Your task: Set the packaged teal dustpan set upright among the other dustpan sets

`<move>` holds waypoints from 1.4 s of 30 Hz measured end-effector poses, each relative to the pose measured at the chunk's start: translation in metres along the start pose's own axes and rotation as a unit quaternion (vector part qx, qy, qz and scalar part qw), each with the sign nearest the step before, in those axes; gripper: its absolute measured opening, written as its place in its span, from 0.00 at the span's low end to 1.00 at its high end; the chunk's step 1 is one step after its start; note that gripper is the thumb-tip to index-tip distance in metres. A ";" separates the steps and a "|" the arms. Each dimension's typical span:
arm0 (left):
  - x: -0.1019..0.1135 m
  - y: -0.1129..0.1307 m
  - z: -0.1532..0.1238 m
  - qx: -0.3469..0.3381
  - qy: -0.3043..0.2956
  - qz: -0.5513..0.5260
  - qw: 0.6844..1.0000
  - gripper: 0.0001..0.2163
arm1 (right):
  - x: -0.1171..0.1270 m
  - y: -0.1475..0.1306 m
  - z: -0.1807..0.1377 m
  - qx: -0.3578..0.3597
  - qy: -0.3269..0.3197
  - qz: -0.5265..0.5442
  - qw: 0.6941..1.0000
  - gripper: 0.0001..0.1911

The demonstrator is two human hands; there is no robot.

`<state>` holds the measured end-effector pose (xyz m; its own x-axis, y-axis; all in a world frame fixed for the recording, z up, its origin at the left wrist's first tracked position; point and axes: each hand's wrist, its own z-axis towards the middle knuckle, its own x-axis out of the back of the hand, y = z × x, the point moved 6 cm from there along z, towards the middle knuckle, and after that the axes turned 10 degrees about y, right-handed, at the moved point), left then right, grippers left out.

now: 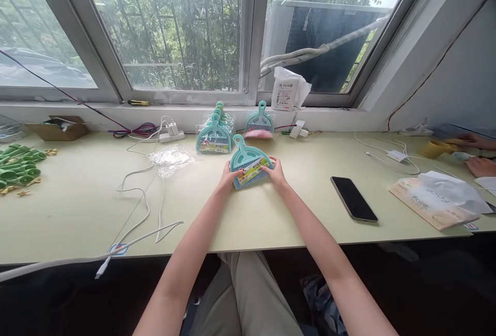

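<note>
Between my two hands is a small teal dustpan and brush set (pixel 250 156) with a yellow-green label card across its front. My left hand (pixel 231 174) grips its left side, thumb over the label. On the opposite side my right hand (pixel 275 170) holds the edge, thumb on the card's right end. The set tilts a little, handle towards the window. Behind it, a row of similar wrapped dustpan sets (pixel 214 137) stands on the left, and a single teal dustpan (pixel 260 119) with a pink item at its base leans near the wall.
Clear plastic bags (pixel 172 159) and white cables (pixel 145 201) lie to the left, beyond them green plastic parts (pixel 21 165) and a cardboard box (pixel 60 128). Rightward are a phone (pixel 354 199) and a tissue pack (pixel 436 199). Another person's hands (pixel 480 165) show at far right.
</note>
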<state>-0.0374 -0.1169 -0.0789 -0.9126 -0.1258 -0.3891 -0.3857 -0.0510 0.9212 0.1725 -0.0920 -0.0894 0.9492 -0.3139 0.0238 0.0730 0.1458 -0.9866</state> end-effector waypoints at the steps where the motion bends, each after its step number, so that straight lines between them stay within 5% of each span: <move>1: 0.001 0.000 0.000 0.006 0.008 -0.005 1.000 0.31 | -0.001 0.000 -0.001 -0.012 -0.001 0.030 0.999 0.35; 6: 0.003 -0.001 -0.002 0.061 0.016 -0.018 0.998 0.24 | -0.005 0.007 0.003 -0.048 0.000 0.072 0.996 0.20; 10: 0.018 0.009 -0.002 0.077 0.035 -0.031 0.996 0.26 | 0.014 -0.007 0.018 0.081 0.056 -0.097 0.990 0.21; 12: 0.025 0.017 -0.001 0.078 0.028 -0.046 0.995 0.26 | 0.018 -0.021 0.026 0.194 0.054 -0.243 0.949 0.21; 15: 0.038 0.025 0.003 0.081 0.043 -0.066 0.994 0.25 | 0.000 -0.037 0.036 0.341 -0.032 -0.412 0.845 0.28; 19: 0.055 0.027 0.010 0.078 0.104 -0.081 0.988 0.26 | -0.045 -0.046 0.040 0.466 -0.237 -0.455 0.721 0.25; 21: 0.058 0.026 0.013 0.079 0.110 -0.086 0.987 0.26 | -0.060 -0.048 0.040 0.488 -0.314 -0.446 0.682 0.21; 33: 0.057 0.025 0.021 0.092 0.115 -0.084 0.986 0.25 | -0.059 -0.051 0.051 0.532 -0.391 -0.374 0.651 0.19; 35: 0.058 0.025 0.020 0.098 0.126 -0.089 0.983 0.25 | -0.063 -0.053 0.049 0.573 -0.400 -0.381 0.605 0.18; 40: 0.059 0.026 0.019 0.105 0.139 -0.105 0.979 0.26 | -0.067 -0.056 0.043 0.701 -0.365 -0.460 0.405 0.12; 42: 0.060 0.025 0.019 0.110 0.142 -0.101 0.979 0.26 | -0.065 -0.059 0.043 0.726 -0.343 -0.481 0.352 0.13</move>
<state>-0.1047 -0.1069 -0.0790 -0.7521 -0.4063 -0.5188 -0.6029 0.1064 0.7907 0.1200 -0.0395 -0.0259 0.0862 -0.6450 0.7593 0.0690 0.7642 0.6413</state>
